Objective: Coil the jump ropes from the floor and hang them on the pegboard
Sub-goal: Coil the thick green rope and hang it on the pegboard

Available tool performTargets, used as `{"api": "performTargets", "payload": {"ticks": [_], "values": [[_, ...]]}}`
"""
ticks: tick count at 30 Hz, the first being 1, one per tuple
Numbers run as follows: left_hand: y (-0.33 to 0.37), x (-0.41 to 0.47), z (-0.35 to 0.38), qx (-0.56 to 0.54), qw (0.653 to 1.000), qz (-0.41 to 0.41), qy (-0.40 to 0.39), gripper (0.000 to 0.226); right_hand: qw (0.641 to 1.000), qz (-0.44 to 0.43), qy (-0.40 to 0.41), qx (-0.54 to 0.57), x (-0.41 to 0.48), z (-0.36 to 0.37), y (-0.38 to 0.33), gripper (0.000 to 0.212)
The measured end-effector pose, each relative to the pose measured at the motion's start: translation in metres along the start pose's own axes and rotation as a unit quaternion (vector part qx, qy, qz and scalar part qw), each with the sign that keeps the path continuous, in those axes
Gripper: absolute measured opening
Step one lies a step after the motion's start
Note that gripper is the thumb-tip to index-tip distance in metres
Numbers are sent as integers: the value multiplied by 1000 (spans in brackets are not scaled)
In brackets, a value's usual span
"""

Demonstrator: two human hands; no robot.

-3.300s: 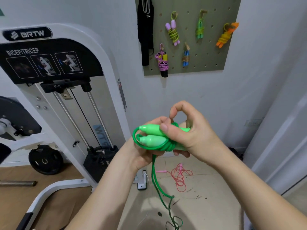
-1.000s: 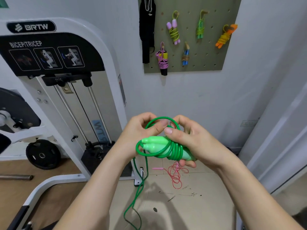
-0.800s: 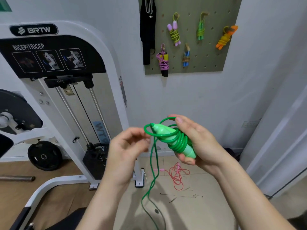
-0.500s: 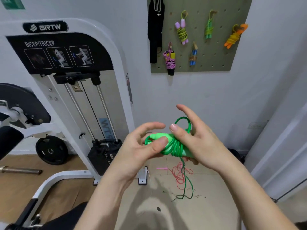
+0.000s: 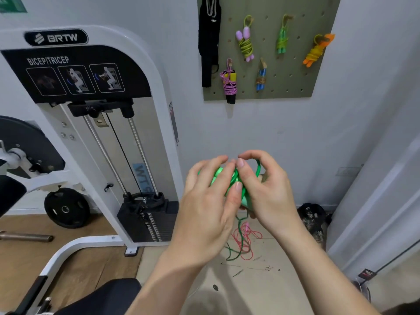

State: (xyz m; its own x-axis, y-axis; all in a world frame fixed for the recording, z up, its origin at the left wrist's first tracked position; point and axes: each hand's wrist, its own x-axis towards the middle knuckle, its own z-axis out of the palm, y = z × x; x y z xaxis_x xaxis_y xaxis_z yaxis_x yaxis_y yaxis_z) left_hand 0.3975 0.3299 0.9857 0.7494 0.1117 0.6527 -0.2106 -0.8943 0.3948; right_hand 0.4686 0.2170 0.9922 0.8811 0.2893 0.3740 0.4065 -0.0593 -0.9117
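Both hands hold a green jump rope [image 5: 218, 178] at chest height, its cord wound around the two light-green handles. My left hand [image 5: 209, 201] covers the bundle from the left, thumb pressed on the coils. My right hand [image 5: 266, 189] grips it from the right, a loop of cord arching over its fingers. A short green tail hangs down to the floor. A pink jump rope [image 5: 244, 237] lies tangled on the floor below. The olive pegboard [image 5: 295, 71] on the wall carries several coiled ropes.
A white BRTW weight machine [image 5: 95, 133] stands at the left with a black weight stack [image 5: 147, 221]. A weight plate [image 5: 66, 209] leans by the wall. A black strap [image 5: 209, 42] hangs at the pegboard's left edge. A black bag [image 5: 314, 217] sits by the white door frame.
The hanging green tail has grown shorter as more cord went onto the handles. My left hand has closed back over the bundle, and both hands sit slightly higher and closer together.
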Motion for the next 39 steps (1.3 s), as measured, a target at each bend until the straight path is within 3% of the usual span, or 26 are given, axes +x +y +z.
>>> {"api": "performTargets", "payload": {"ticks": [3,5,7,10,13,14,15,17,18,19,20,22,24,27,29,31,34,37,39], "values": [[9,0,4,-144,987,-69,21,42,993,59,6,102,-1,7,3,19],[11,3,1,-314,930,-177,71,44,992,60,3,108,-2,10,5,20],[1,8,-1,-384,885,-257,62,31,998,29,6,60,-2,7,6,19],[-12,14,-2,-339,907,-250,-6,31,999,8,-10,35,-1,4,3,19],[-8,13,2,-326,923,-203,21,37,990,66,-26,120,2,5,0,32],[-5,13,3,-363,913,-188,9,42,981,96,-34,162,3,5,0,38],[-5,13,2,-435,882,-180,-14,51,967,131,-46,214,4,4,0,43],[-12,14,-1,-594,780,-182,-68,67,926,194,-89,311,5,-2,0,51],[-19,15,-1,-645,736,-188,-79,64,907,214,-121,342,5,-5,-1,57],[-24,16,1,-662,719,-194,-83,56,890,225,-159,364,4,-8,-2,61],[-28,17,6,-648,729,-202,-85,52,877,226,-194,377,3,-10,-3,63],[-25,18,16,-619,749,-195,-130,67,861,222,-230,395,4,-13,-7,66],[-18,19,22,-607,748,-200,-178,74,851,225,-240,408,6,-15,-11,69],[-20,23,22,-571,775,-191,-193,62,838,239,-246,424,8,-19,-16,72],[-20,24,22,-560,780,-173,-218,42,835,245,-245,428,10,-21,-16,73],[-15,26,21,-527,810,-178,-186,15,844,249,-234,414,14,-23,-12,75],[-18,30,16,-402,901,-147,-67,29,874,240,-210,366,17,-23,-7,77],[-31,33,15,-319,940,-118,-12,32,890,219,-184,354,14,-16,-6,75],[-33,32,20,-289,948,-134,6,26,890,205,-162,373,13,-8,-7,69]]}}
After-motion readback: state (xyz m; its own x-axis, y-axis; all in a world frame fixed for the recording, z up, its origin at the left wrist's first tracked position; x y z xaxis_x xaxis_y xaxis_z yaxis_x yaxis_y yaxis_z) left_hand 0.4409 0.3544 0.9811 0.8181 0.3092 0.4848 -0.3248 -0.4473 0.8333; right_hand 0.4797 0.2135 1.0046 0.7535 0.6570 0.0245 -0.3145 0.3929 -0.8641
